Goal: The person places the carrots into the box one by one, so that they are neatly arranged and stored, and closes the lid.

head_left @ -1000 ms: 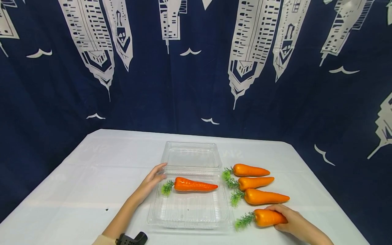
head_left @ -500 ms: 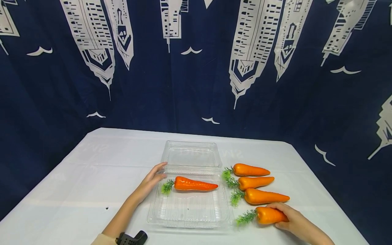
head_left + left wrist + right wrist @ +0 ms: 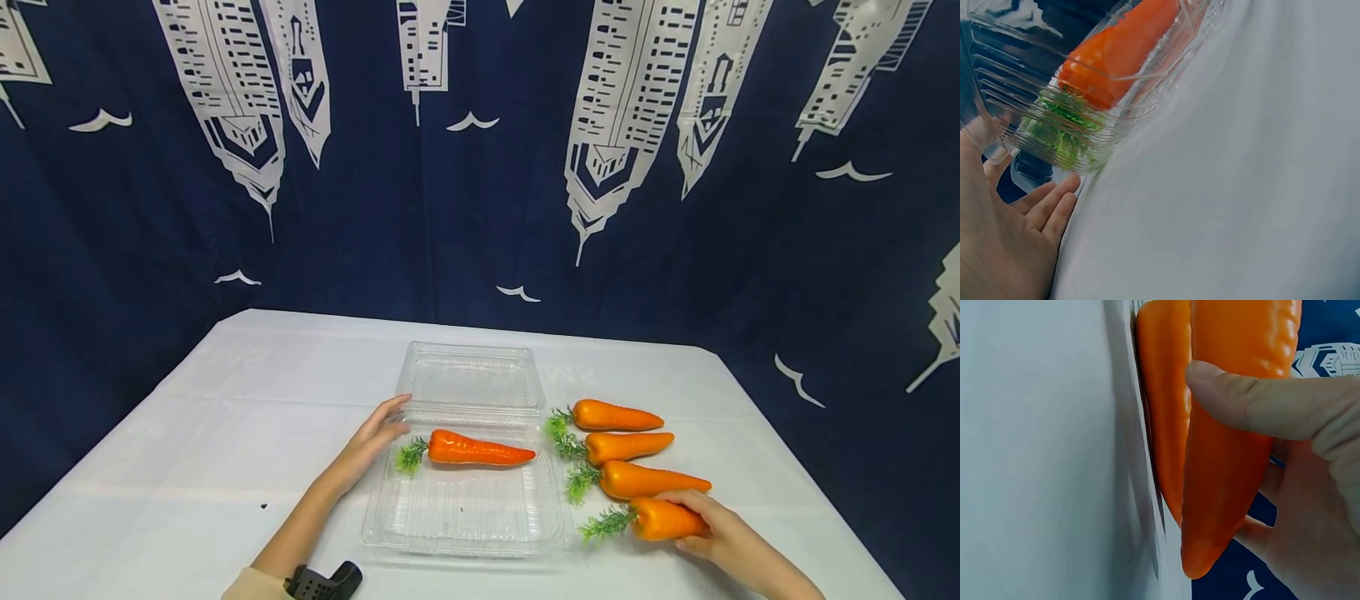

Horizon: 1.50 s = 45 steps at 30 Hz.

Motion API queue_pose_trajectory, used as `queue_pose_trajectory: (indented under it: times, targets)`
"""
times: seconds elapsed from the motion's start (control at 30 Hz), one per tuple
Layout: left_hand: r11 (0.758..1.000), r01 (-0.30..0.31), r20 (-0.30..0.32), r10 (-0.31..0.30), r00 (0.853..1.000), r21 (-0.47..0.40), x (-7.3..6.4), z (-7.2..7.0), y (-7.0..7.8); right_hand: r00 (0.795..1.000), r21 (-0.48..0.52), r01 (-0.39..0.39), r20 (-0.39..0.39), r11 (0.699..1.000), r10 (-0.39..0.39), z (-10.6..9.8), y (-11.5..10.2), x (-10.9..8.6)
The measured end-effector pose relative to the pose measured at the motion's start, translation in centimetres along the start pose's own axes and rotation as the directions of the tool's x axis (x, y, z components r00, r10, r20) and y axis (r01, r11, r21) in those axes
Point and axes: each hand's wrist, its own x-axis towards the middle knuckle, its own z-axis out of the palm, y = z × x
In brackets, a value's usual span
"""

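Now the right hand grips a carrot at four o'clock of the tray; the left hand, fingers straight, touches its ten o'clock corner.

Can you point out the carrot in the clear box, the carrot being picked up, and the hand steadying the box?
Boxed carrot (image 3: 480,451), head view, mid-body.
Held carrot (image 3: 660,520), head view, orange body.
Left hand (image 3: 371,442), head view, back of hand.

Your right hand grips a carrot, thumb across it; a second carrot lies just beside it on the table.
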Motion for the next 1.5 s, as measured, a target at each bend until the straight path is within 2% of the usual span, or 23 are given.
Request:
queue_pose_trajectory:
  times: [0.3, 0.43, 0.6, 0.73, 0.93, 1.2, 1.37, 1.5]
  targets:
    - [1.0, 0.001, -0.008, -0.001, 1.0, -0.001, 0.0, 0.0, 0.0, 0.998, 0.029, 0.036, -0.058, 0.999, -0.034, -0.1, -0.2, -0.1]
    - [1.0, -0.003, -0.008, 0.003, 1.0, 0.004, -0.1, 0.1, 0.0, 0.992, 0.028, 0.045, -0.116, 0.999, -0.041, 0.1, -0.3, -0.1]
    - [1.0, 0.001, -0.015, 0.0, 1.0, 0.017, -0.1, 0.1, 0.1, 0.965, 0.037, 0.136, -0.232, 0.99, -0.124, 0.4, -0.3, 0.0]
    - [1.0, 0.002, -0.017, -0.002, 1.0, 0.025, -0.1, 0.2, 0.2, 0.941, 0.036, 0.201, -0.284, 0.979, -0.183, 0.5, -0.3, 0.1]
    - [1.0, 0.005, -0.017, -0.005, 1.0, 0.017, -0.1, 0.2, 0.1, 0.94, 0.01, 0.183, -0.296, 0.983, -0.172, 0.4, -0.9, 0.2]
    - [1.0, 0.015, -0.016, -0.015, 1.0, 0.011, -0.2, 0.2, -0.2, 0.921, 0.004, 0.233, -0.323, 0.972, -0.219, 0.6, -1.7, 0.5]
    - [1.0, 0.014, -0.015, -0.014, 1.0, 0.011, -0.2, 0.2, -0.2, 0.92, -0.028, 0.186, -0.345, 0.982, -0.184, 1.1, -2.3, 0.6]
    - [1.0, 0.009, -0.017, -0.009, 1.0, 0.01, -0.1, 0.2, 0.1, 0.926, -0.006, 0.162, -0.345, 0.987, -0.154, 1.4, -2.8, 0.8]
